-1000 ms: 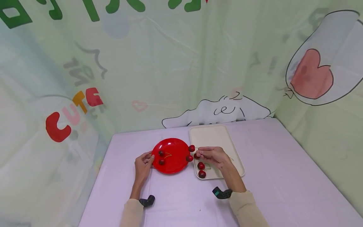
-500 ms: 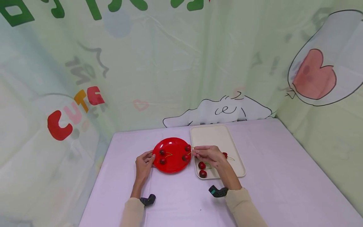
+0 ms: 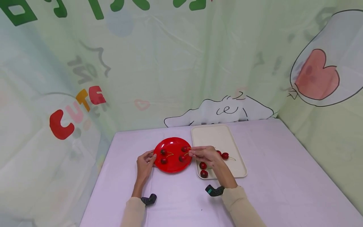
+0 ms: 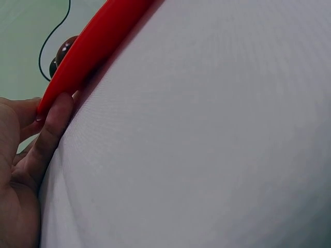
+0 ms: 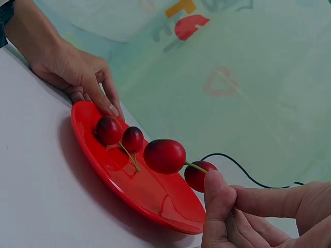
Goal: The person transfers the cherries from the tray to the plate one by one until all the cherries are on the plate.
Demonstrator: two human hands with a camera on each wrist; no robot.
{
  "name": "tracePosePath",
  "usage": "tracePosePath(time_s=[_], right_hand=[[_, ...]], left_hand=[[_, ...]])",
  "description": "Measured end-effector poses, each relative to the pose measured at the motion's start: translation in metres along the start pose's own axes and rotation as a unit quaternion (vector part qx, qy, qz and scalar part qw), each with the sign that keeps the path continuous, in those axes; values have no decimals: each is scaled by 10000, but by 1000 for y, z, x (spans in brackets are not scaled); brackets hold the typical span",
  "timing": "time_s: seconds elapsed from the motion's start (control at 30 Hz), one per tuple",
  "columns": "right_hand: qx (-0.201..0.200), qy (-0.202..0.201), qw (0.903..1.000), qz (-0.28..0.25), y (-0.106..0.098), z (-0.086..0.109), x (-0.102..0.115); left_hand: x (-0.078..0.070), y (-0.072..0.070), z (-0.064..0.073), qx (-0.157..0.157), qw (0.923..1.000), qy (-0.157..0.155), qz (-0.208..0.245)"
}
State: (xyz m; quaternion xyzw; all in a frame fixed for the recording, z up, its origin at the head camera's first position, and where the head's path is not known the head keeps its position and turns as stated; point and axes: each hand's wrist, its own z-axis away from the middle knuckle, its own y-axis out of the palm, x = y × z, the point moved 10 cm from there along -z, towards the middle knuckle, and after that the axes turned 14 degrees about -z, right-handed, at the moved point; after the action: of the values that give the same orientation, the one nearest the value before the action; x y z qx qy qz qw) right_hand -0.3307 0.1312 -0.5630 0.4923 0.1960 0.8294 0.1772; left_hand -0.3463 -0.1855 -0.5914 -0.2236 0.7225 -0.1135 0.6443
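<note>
My left hand (image 3: 145,164) pinches the left rim of a red plate (image 3: 172,142), thumb on top and fingers beneath, as the left wrist view shows. A pair of cherries (image 5: 108,130) joined at their stems lies on the plate's left part. With thumb and fingertips my right hand (image 3: 206,155) pinches the green stems of a second pair of cherries (image 5: 164,156). These two fruits hang over the right part of the plate, and the right wrist view shows the nearer one apart from its surface.
Right of the plate lies a beige tray (image 3: 211,134), partly behind my right hand. It holds more cherries, some near its front left corner (image 3: 203,173) and others right of my wrist (image 3: 225,155). A patterned curtain (image 3: 170,63) rises behind the table (image 3: 272,164).
My right hand has moved left, carrying the pair of cherries from the plate's right edge to above the plate. More of the tray's cherries show behind it. The left hand stays on the rim.
</note>
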Motion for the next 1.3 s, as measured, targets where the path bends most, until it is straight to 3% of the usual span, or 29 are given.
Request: tracePosePath(time_s=[0.4, 0.73, 1.3], right_hand=[[-191, -22, 9997, 151, 9, -7, -8], [-392, 31, 9991, 171, 15, -14, -15], [-352, -18, 9981, 508, 32, -23, -19]], left_hand=[[-4, -3, 0, -38, 9998, 59, -195], [-6, -3, 1, -2, 9999, 56, -107], [0, 0, -1, -59, 9999, 160, 15]])
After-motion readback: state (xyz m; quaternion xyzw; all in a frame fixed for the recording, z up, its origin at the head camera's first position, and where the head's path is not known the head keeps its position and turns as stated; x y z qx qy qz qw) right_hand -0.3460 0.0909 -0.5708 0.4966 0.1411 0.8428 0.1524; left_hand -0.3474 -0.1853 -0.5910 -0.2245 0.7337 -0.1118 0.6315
